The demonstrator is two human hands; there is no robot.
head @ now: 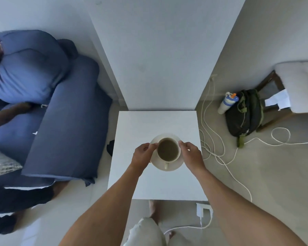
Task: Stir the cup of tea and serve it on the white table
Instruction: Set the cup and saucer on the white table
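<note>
A white cup full of brown tea stands on a white saucer, handle pointing toward me. Both are over the middle of the small white table. My left hand grips the saucer's left rim and my right hand grips its right rim, fingertips near the cup. I cannot tell whether the saucer touches the tabletop. No spoon is visible.
A blue sofa with a person in a blue shirt lies to the left. White cables trail on the floor right of the table, by a dark backpack, a bottle and a chair. A wall stands behind.
</note>
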